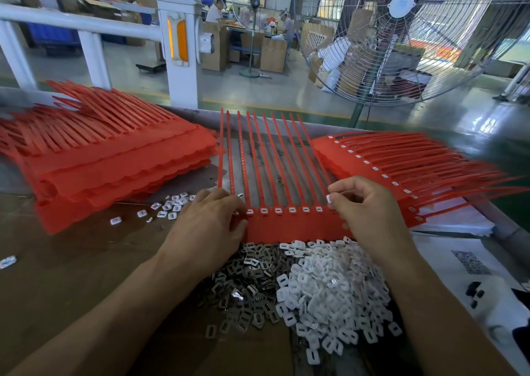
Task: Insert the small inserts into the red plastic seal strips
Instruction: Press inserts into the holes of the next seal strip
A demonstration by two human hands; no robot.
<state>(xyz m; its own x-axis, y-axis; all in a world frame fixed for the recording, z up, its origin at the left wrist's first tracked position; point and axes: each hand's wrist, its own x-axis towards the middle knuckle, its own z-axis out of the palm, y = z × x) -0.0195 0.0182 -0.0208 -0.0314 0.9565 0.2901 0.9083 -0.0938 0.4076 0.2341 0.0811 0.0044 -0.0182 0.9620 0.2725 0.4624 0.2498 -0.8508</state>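
Red plastic made up the seal strip sheet (286,229) lying flat on the table (57,261) between the two hands, its solid band nearest the person and its thin tails running away toward the far edge, fanning slightly to the right. A row of white inserts (292,210) sat seated in the pockets along the band. The left hand (209,226) rested on the band's left end, fingers curled down over its edge and pressing it. The right hand (370,212) hovered at the band's right end, thumb and forefinger pinching a single white insert (329,198) just above the row.

Close to the person lay a heap of white plastic inserts (329,295) touching a heap of grey metal clips (246,289). A stack of unfilled red sheets (109,157) lay to the left, tails pointing away and leftward; a stack of filled sheets (401,169) lay to the right, tails pointing right. A few loose inserts (169,206) were scattered beside the left hand.
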